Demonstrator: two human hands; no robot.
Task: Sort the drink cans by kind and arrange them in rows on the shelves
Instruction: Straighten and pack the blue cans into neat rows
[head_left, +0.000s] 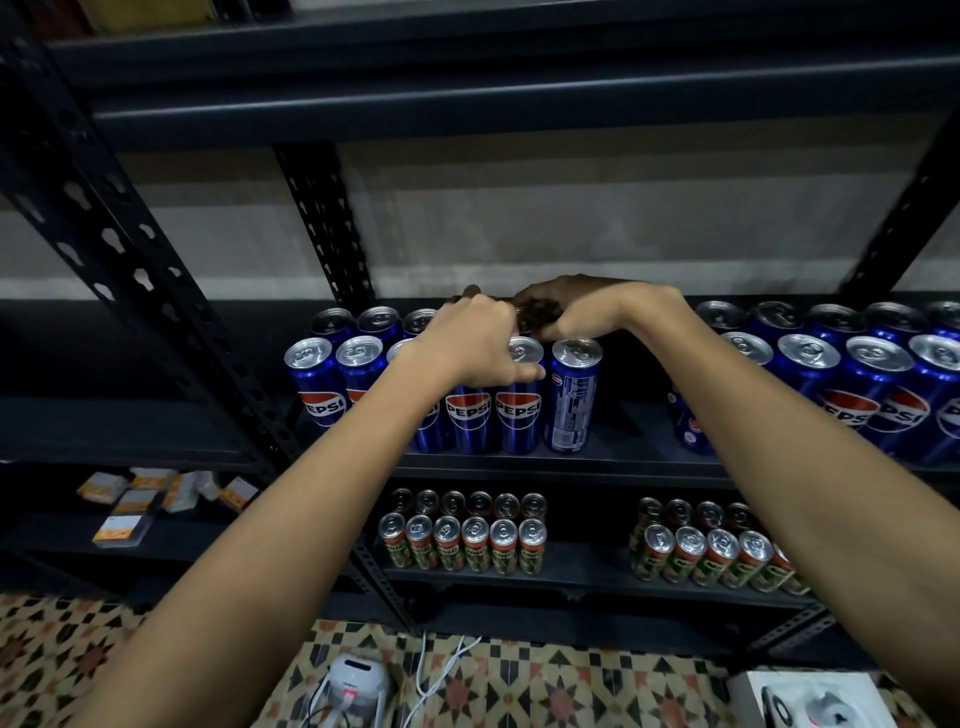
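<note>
Blue Pepsi cans (312, 385) stand in two rows on the middle shelf (524, 461), and a second Pepsi group (878, 387) stands at the right. My left hand (475, 345) curls over the can tops of the left group, its thumb against a front-row Pepsi can (519, 410). My right hand (582, 312) reaches over the back row just beyond it, fingers curled down on a can that is mostly hidden. One front can (571, 400) shows its label's back. On the lower shelf stand two groups of red-and-green cans (462, 543) (719, 556).
A bare gap (636, 415) separates the two Pepsi groups. A black perforated upright (322, 218) rises behind the left group. Small orange-and-white boxes (130, 501) lie on the lower left shelf. A white device with cables (358, 680) and a white box (815, 701) sit on the patterned floor.
</note>
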